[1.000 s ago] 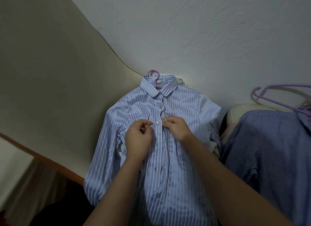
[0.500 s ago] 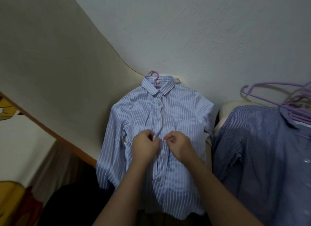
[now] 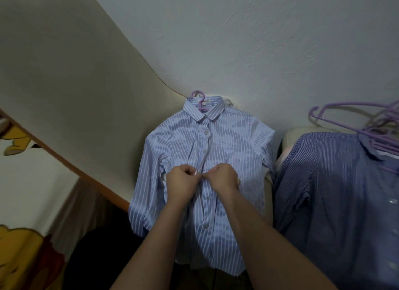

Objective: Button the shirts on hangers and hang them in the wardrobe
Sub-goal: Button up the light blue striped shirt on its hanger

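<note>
A light blue shirt with white stripes (image 3: 235, 145) lies spread out on a purple hanger (image 3: 199, 97), collar at the far end. Its upper buttons look fastened; lower buttons show below my hands. My left hand (image 3: 182, 181) pinches the left edge of the shirt's front placket at mid-chest. My right hand (image 3: 224, 178) pinches the right edge right beside it, fingertips nearly touching. The button between them is hidden by my fingers.
A darker blue striped shirt (image 3: 336, 192) lies to the right with several purple hangers (image 3: 375, 130) on its collar end. A pale wall (image 3: 259, 41) rises behind. A cream panel with an orange edge (image 3: 71, 95) slants at the left, above cartoon-printed fabric (image 3: 19, 253).
Both hands moved down the placket from the upper chest to mid-chest. The view pulled back and shifted, so more of the hangers and the cartoon fabric show.
</note>
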